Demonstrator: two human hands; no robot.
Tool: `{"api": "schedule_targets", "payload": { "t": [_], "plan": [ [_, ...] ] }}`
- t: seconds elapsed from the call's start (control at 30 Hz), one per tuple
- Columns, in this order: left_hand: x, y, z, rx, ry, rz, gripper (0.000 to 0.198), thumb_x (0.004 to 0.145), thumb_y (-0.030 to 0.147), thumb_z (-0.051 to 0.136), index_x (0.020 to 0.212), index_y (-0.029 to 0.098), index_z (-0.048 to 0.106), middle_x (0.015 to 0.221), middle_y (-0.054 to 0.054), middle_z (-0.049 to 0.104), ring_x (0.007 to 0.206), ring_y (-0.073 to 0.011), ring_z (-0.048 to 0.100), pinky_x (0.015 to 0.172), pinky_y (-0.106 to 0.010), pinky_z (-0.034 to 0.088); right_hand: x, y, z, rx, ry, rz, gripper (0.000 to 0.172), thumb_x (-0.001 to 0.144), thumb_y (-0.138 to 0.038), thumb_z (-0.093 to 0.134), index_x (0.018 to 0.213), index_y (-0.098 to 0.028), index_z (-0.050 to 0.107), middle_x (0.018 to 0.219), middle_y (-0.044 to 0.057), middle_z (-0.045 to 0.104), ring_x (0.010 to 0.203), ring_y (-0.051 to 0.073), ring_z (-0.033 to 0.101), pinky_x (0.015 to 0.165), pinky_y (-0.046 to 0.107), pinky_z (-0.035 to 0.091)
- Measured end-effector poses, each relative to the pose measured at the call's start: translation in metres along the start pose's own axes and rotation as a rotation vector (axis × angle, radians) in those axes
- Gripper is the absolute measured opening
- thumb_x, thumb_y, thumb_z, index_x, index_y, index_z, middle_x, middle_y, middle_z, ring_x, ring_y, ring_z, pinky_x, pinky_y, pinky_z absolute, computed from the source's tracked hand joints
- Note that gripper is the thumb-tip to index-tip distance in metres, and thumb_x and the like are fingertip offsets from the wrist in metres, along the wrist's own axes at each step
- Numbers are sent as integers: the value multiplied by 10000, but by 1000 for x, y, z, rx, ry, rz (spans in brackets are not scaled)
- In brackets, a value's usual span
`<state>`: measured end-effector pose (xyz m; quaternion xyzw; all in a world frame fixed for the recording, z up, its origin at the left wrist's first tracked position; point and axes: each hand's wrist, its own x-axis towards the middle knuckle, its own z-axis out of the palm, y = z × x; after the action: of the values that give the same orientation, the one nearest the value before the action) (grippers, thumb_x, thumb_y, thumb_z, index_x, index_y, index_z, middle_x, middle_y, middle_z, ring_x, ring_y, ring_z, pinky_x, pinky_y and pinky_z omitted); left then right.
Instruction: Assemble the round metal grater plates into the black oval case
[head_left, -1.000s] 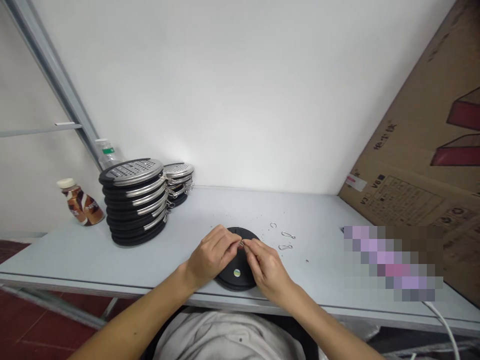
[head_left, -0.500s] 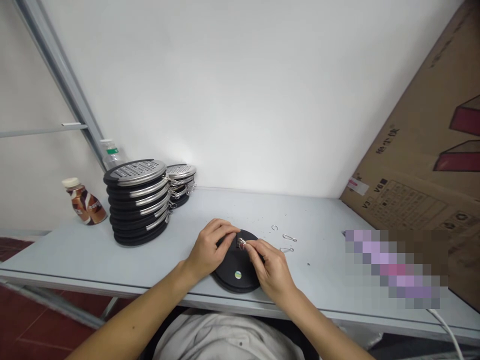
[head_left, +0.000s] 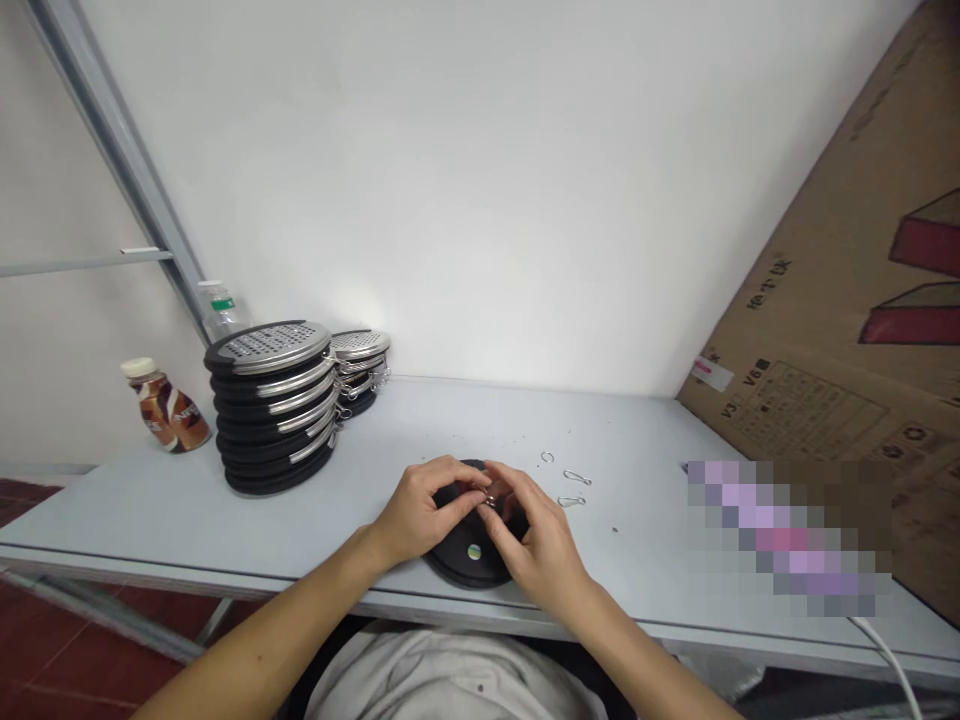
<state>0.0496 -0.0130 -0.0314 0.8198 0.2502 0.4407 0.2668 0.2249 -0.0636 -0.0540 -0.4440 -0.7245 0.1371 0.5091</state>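
Note:
A round black disc-shaped piece [head_left: 459, 565] lies near the table's front edge, a small green-and-blue sticker on its top. Over its far part, the fingertips of both hands meet around a small shiny metal ring [head_left: 490, 500]. My left hand [head_left: 418, 508] is closed, thumb and forefinger pinching the ring from the left. From the other side my right hand [head_left: 541, 535] pinches it too, thumb below and fingers curled above. Fingers hide most of the ring and where it meets the disc. To the right lie a loose ring [head_left: 547, 457] and two wire snap hooks [head_left: 576, 478].
At the left stands a tall stack of black discs with perforated metal tops [head_left: 274, 345], a smaller stack [head_left: 360, 345] behind it. A brown drink bottle [head_left: 166, 410] and a clear bottle [head_left: 223, 312] are beside them. A large cardboard box [head_left: 825, 330] leans at right, near a blurred purple item [head_left: 780, 540].
My left fingers have moved from the disc's edge onto the ring. The right hand's fingers have spread up and around it, so the ring is now more hidden.

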Motion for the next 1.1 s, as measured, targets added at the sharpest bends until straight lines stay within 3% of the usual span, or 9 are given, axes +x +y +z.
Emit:
{"api": "schedule_targets", "payload": {
  "t": [0.07, 0.17, 0.27, 0.43, 0.5, 0.6, 0.7, 0.93, 1.1],
  "plan": [
    [0, -3, 1, 24, 36, -12, 122, 860, 157, 664, 962, 202, 713, 887, -20, 722, 823, -143, 666, 784, -263, 515, 1, 1, 0, 35, -22, 3, 299, 923, -185, 524, 1212, -234, 585, 1036, 61, 689, 823, 168, 645, 755, 294, 519],
    [-1, -6, 2, 66, 96, 14, 107, 854, 162, 677, 931, 216, 727, 859, -12, 727, 802, -141, 668, 766, -264, 519, 2, 3, -1, 22, 21, 48, 181, 926, -195, 517, 1023, -232, 665, 864, 38, 691, 741, 168, 638, 700, 294, 508],
    [-1, -7, 2, 80, 135, 31, 119, 861, 157, 668, 937, 221, 733, 857, -15, 731, 799, -142, 670, 764, -269, 522, 2, 4, -1, 26, 47, 106, 120, 900, -187, 530, 922, -221, 643, 792, 30, 650, 693, 169, 609, 656, 295, 496],
    [0, -6, 1, 27, 109, 90, 113, 853, 152, 676, 930, 211, 734, 851, -30, 728, 786, -145, 667, 749, -268, 529, 0, 1, 2, 329, -25, 207, 179, 876, -224, 589, 1040, -228, 518, 1063, 68, 661, 727, 142, 628, 688, 281, 533],
    [0, -5, 0, 21, 109, 118, 116, 858, 154, 668, 933, 212, 736, 839, -33, 721, 782, -147, 663, 739, -268, 530, 1, 1, 3, 391, -55, 219, 221, 864, -263, 626, 1054, -226, 519, 1023, 60, 677, 714, 142, 634, 677, 276, 537],
    [0, -4, 1, 45, 144, 83, 98, 865, 188, 667, 929, 214, 737, 822, -33, 717, 773, -152, 659, 737, -276, 532, 2, 2, 3, 323, -24, 236, 155, 881, -306, 607, 1004, -212, 599, 851, 33, 695, 685, 159, 647, 658, 280, 533],
    [0, -4, 2, 82, 143, 11, 106, 869, 209, 665, 954, 215, 727, 863, -31, 726, 806, -156, 664, 776, -291, 536, 3, 4, 0, 110, 61, 215, 144, 896, -306, 574, 929, -208, 674, 767, 25, 696, 673, 173, 641, 665, 291, 516],
    [2, -15, 0, 277, -61, -52, 281, 902, 163, 572, 1138, 254, 695, 1246, -54, 659, 1186, -208, 569, 1050, -416, 440, 5, 10, -5, -93, 105, 297, 152, 904, -319, 534, 866, -217, 639, 708, 3, 676, 641, 175, 629, 636, 286, 476],
    [-4, -13, -2, 283, -223, -126, 354, 869, 224, 629, 1213, 299, 667, 1340, -50, 605, 1243, -231, 550, 1078, -433, 423, 6, 9, -6, -69, 74, 329, 129, 907, -334, 528, 880, -223, 590, 657, -17, 652, 572, 162, 599, 567, 273, 445]
  ]
}}
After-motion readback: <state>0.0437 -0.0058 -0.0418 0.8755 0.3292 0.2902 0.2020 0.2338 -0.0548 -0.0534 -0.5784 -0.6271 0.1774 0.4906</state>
